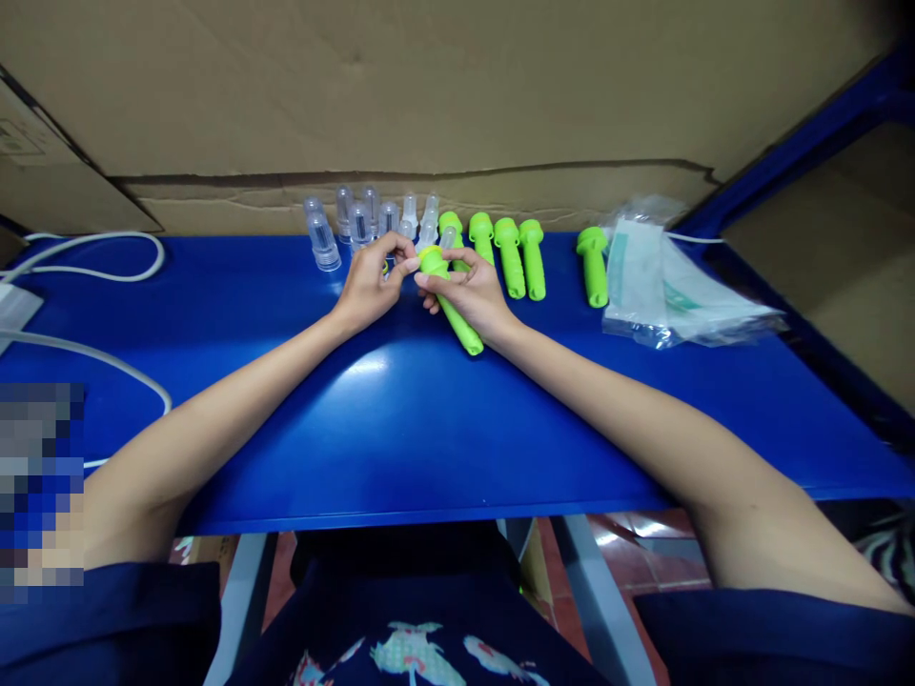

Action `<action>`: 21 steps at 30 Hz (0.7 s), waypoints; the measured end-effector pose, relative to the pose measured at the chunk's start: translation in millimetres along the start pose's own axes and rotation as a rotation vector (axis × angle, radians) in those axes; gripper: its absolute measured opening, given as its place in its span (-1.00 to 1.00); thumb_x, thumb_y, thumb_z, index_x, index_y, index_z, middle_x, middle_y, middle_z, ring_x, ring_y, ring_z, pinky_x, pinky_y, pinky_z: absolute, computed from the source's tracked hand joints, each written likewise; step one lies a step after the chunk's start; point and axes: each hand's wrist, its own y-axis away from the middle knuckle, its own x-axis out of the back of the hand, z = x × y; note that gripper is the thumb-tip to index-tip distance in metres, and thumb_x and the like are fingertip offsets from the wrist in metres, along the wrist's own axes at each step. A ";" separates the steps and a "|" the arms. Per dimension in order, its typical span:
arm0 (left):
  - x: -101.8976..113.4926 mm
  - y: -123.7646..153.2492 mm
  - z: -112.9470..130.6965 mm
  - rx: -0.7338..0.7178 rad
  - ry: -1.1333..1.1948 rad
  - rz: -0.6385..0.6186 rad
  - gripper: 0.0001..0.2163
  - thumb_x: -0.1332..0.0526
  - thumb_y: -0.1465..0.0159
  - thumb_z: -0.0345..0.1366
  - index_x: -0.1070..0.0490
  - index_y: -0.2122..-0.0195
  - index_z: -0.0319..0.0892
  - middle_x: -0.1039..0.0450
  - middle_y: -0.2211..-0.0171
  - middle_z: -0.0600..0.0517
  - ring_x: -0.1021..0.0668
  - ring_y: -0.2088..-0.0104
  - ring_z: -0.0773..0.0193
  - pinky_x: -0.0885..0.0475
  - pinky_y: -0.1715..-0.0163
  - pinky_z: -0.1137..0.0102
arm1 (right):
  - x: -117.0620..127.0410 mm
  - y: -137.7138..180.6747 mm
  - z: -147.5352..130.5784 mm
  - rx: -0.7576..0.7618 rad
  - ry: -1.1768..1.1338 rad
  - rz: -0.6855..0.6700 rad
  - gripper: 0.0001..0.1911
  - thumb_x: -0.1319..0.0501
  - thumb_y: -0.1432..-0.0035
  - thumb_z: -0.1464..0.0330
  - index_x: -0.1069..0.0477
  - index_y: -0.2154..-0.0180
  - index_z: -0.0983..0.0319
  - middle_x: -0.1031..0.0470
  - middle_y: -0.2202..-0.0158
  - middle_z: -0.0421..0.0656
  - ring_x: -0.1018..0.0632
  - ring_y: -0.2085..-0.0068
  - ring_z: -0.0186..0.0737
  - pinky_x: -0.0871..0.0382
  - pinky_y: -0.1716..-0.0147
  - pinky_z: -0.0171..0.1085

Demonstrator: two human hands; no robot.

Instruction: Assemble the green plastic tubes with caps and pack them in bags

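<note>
My right hand [468, 291] is closed around a lime-green plastic tube [457, 319] that slants down toward me over the blue table [400, 410]. My left hand [372, 281] pinches at the tube's flanged top end, its fingertips meeting those of the right hand. Whether the left fingers hold a small part there I cannot make out. Just behind the hands stand several clear plastic caps [357, 224]. A row of several more green tubes [511, 255] lies to the right of the hands.
A stack of clear plastic bags [668, 286] lies at the right end of the table, with one green tube [593, 265] beside it. White cables [92, 257] loop over the left end. Brown cardboard [429, 86] forms the back wall.
</note>
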 end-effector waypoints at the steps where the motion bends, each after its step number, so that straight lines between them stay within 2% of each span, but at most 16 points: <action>1: 0.0 0.1 0.4 -0.001 0.009 -0.007 -0.84 -0.21 -0.39 -0.17 -0.41 0.24 -0.15 -0.56 0.29 0.01 -0.57 0.26 0.27 -0.47 0.17 0.35 | 0.4 0.3 -0.1 0.003 0.007 0.000 -0.14 -0.61 0.26 -0.03 -0.14 0.12 0.13 -0.53 0.50 -0.34 -0.58 0.51 -0.28 -0.54 0.53 -0.31; 5: -0.1 0.7 2.0 -0.004 0.031 -0.019 -0.85 -0.21 -0.37 -0.18 -0.43 0.25 -0.15 -0.55 0.31 0.01 -0.55 0.29 0.27 -0.44 0.24 0.37 | 1.8 1.0 -1.1 0.011 0.033 0.006 -0.14 -0.61 0.25 -0.01 -0.15 0.09 0.13 -0.51 0.48 -0.35 -0.58 0.52 -0.28 -0.56 0.53 -0.29; 12: -0.5 1.7 7.6 0.017 0.021 -0.029 -0.77 -0.20 -0.39 -0.08 -0.42 0.26 -0.14 -0.53 0.33 0.01 -0.52 0.30 0.27 -0.44 0.22 0.35 | 8.4 -1.6 -2.5 0.024 0.087 0.014 -0.14 -0.62 0.21 0.05 -0.14 0.04 0.10 -0.49 0.43 -0.35 -0.57 0.51 -0.26 -0.58 0.51 -0.23; 16: 1.5 1.0 12.5 -0.003 0.001 -0.043 -0.81 -0.20 -0.39 -0.14 -0.42 0.26 -0.15 -0.53 0.34 0.01 -0.52 0.32 0.28 -0.43 0.24 0.36 | 14.0 -3.4 -4.3 0.049 0.124 -0.017 -0.18 -0.61 0.18 0.12 -0.15 0.03 0.10 -0.48 0.45 -0.37 -0.56 0.51 -0.26 -0.59 0.47 -0.21; 21: 5.2 0.9 18.6 -0.056 -0.079 -0.069 -0.85 -0.20 -0.39 -0.20 -0.41 0.28 -0.14 -0.56 0.33 0.02 -0.55 0.31 0.26 -0.43 0.13 0.31 | 11.1 -2.5 -10.6 0.047 0.145 -0.016 -0.20 -0.61 0.21 0.15 -0.17 0.06 0.10 -0.46 0.48 -0.37 -0.56 0.51 -0.23 -0.56 0.48 -0.20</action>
